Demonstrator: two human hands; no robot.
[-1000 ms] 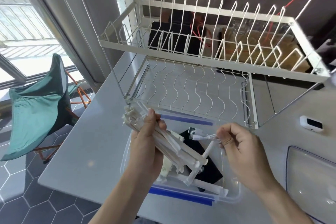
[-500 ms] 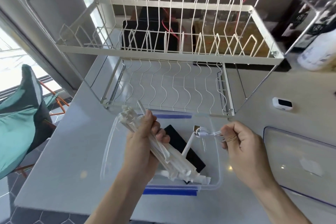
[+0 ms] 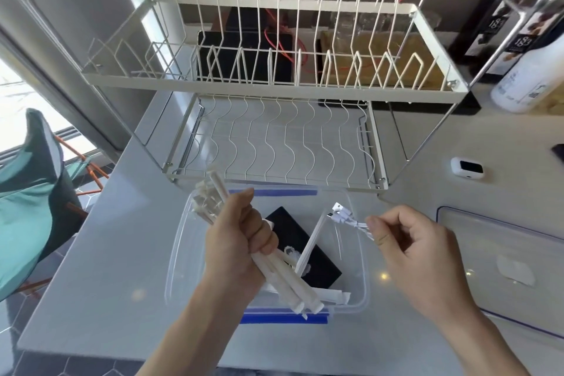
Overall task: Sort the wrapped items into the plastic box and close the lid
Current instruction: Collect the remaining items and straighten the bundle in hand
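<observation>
Firmly, the left hand is closed in a fist around a bundle of white wrapped sticks, thumb up and fingers curled over them. The bundle is long and slim, each piece in plain white paper with crimped, flattened ends; it slants across the hand, its upper ends fanning out above the thumb and its lower ends reaching down over the near wall of the plastic box. The right hand pinches a small white cable between thumb and forefinger, the other fingers loosely curled, and holds it above the right side of the box; the cable's plug ends point away from the hand, toward the box's far wall.

Below both hands, the box is clear, with rounded corners and a blue strip along its far and near edges. It stands open on the pale countertop. Inside it lie a flat black rectangular thing set at an angle, one single wrapped stick leaning across that, and a few more wrapped pieces along the near wall.

Right of the box, well apart from it, the clear lid lies flat on the countertop. Just behind the box stands a white wire dish rack. Behind and to the right of the box sits a small white device with a dark screen.
</observation>
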